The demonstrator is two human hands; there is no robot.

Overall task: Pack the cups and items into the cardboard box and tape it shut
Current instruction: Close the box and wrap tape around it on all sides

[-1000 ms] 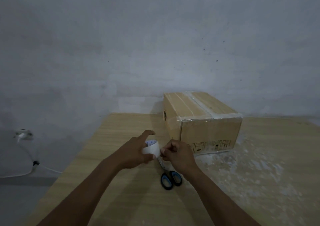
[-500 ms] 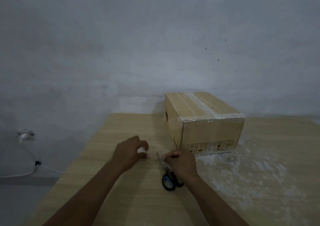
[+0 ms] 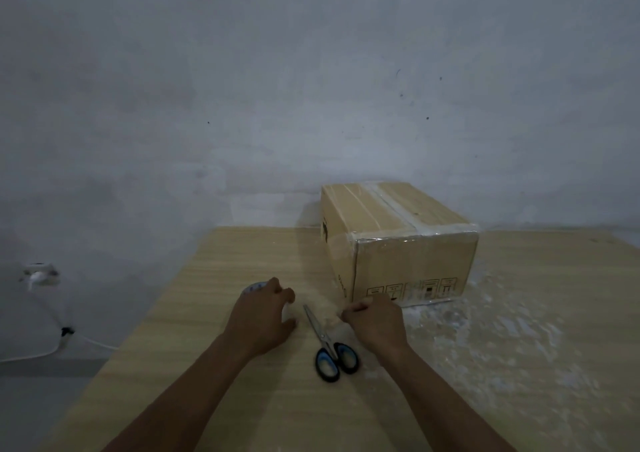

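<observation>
The cardboard box (image 3: 412, 261) stands closed at the back of the wooden table (image 3: 214, 313), against the wall, with clear tape along its top seam and front edge. My left hand (image 3: 263, 316) lies palm down on the table, covering the tape roll (image 3: 254, 287); only the roll's far edge shows. My right hand (image 3: 375, 323) is closed in front of the box's near left corner and seems to pinch the clear tape's end. Black-and-blue scissors (image 3: 327, 344) lie shut on the table between my hands. No cups are visible.
The grey wall runs right behind the box. A wall socket (image 3: 38, 273) with a white cable hangs beyond the table's left edge. The right half of the tabletop (image 3: 512, 341) is scuffed with white patches.
Both hands came down from above the scissors to the tabletop and moved apart: the left with the roll went left, the right stayed by the box corner.
</observation>
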